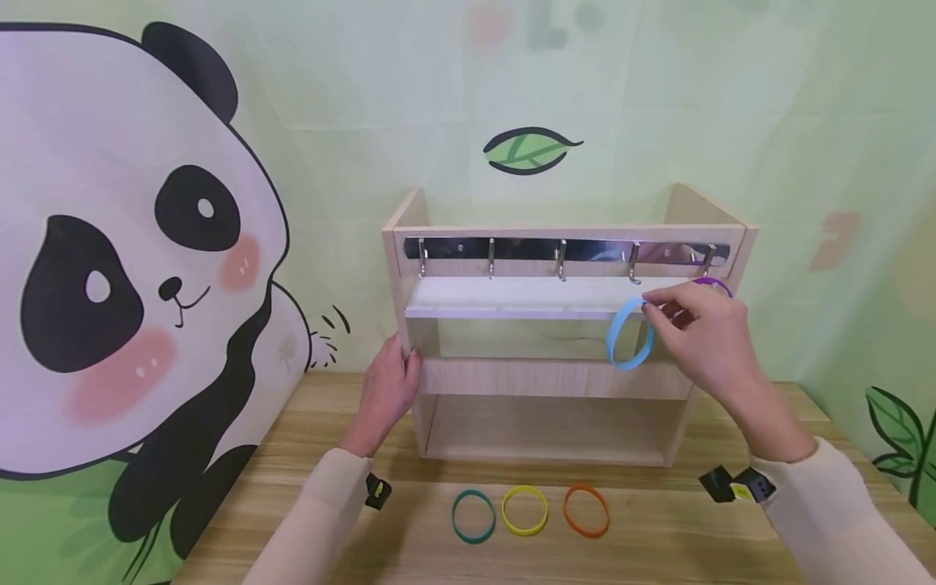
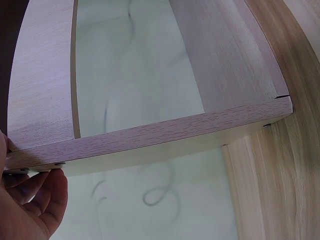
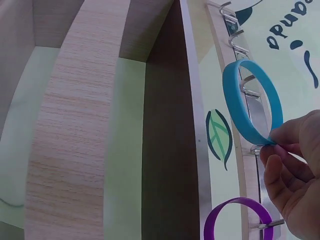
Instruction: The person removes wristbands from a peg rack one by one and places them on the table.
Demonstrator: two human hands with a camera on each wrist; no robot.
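My right hand (image 1: 705,337) pinches a light blue wristband (image 1: 613,340) between thumb and fingertips, in front of the fourth hook (image 1: 634,264) from the left. In the right wrist view the blue band stands upright, apart from the wooden rack's edge. A purple wristband (image 3: 212,220) hangs on the rightmost hook, partly hidden behind my right hand in the head view. My left hand (image 1: 389,388) grips the left side panel of the small wooden shelf unit (image 1: 548,379); the left wrist view shows its fingers (image 2: 56,195) curled at the panel's edge.
A metal rail (image 1: 526,249) with several hooks runs along the shelf's upper front. On the table (image 1: 409,561) before it lie a green wristband (image 1: 474,540), a yellow wristband (image 1: 525,533) and an orange wristband (image 1: 587,534). A panda-printed backdrop (image 1: 351,187) stands behind.
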